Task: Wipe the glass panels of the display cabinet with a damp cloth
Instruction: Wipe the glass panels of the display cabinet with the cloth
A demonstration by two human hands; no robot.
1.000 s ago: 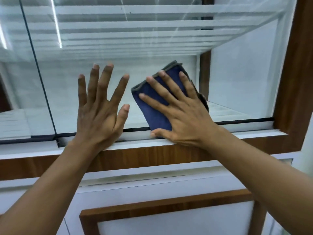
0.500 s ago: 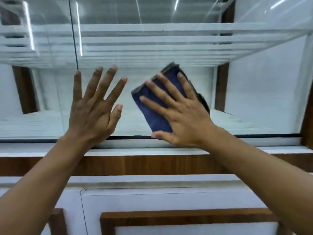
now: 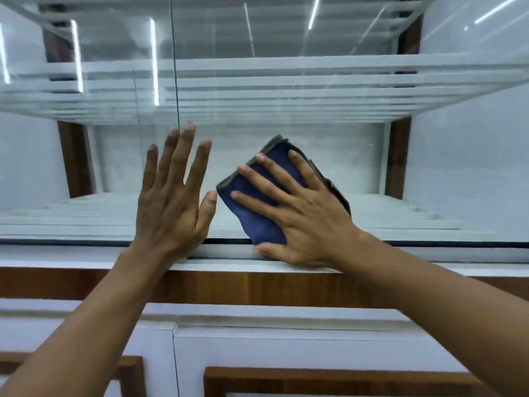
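Observation:
A folded dark blue cloth (image 3: 259, 207) with a grey edge lies flat against the glass panel (image 3: 329, 138) of the display cabinet, near the panel's bottom edge. My right hand (image 3: 303, 222) presses it to the glass with straight, spread fingers. To its left, my left hand (image 3: 171, 202) rests flat on the same panel, fingers spread, its thumb close to the cloth's left corner. A vertical seam (image 3: 174, 67) between two glass panels runs up from behind my left fingertips.
Inside the cabinet are white glass shelves (image 3: 286, 90) and a white back wall. Brown wooden uprights (image 3: 396, 156) frame the interior. Below the glass run a white ledge (image 3: 86, 257), a wooden band (image 3: 229, 286) and white lower doors (image 3: 286, 348) with wood trim.
Both hands and the cloth have shifted left along the glass. The panel seam, once far left of my left hand, now sits behind its fingertips.

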